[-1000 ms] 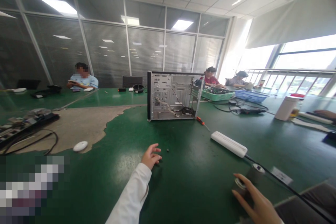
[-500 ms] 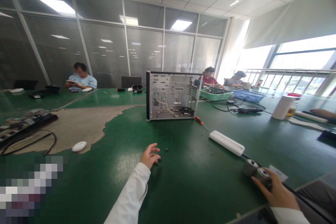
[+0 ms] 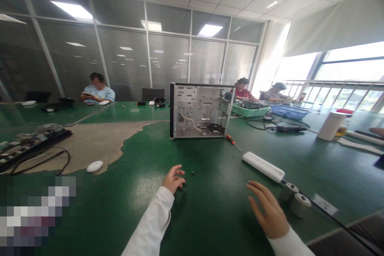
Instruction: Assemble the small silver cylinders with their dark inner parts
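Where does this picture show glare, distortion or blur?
Head view: the table shines left of the left hand, and the window is nearly washed out; head view again: posts lean at the left, perhaps lens distortion; same head view: the right hand looks slightly soft, the lower-left corner pixelated.

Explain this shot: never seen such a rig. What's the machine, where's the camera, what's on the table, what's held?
There's no robot: these are a person's own bare hands, seen from a camera worn on the head, looking forward and down. The left hand is at the middle of the green table, just left of a small dark piece. The right hand is open, with two metal cylinders to its right. Nothing visible is held in either. Farther back stands an open computer case, with an orange-handled screwdriver near its lower right corner and a long white block beyond the screwdriver's tip.
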Demonstrator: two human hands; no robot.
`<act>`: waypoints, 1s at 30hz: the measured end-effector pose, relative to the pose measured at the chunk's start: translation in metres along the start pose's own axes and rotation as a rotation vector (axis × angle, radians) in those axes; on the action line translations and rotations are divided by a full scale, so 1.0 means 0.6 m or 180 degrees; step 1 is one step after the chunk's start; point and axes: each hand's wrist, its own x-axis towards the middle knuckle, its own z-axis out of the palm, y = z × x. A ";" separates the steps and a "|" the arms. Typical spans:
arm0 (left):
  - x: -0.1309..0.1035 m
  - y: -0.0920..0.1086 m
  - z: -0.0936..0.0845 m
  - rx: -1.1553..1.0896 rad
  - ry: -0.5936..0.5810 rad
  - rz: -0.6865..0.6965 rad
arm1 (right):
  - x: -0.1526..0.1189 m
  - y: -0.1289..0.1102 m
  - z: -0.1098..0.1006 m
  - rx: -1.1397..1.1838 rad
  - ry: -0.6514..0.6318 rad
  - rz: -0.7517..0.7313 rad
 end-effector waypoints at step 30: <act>-0.005 0.000 0.000 -0.0013 -0.0097 -0.0001 | 0.000 0.016 0.030 -0.0273 -0.1017 -0.0778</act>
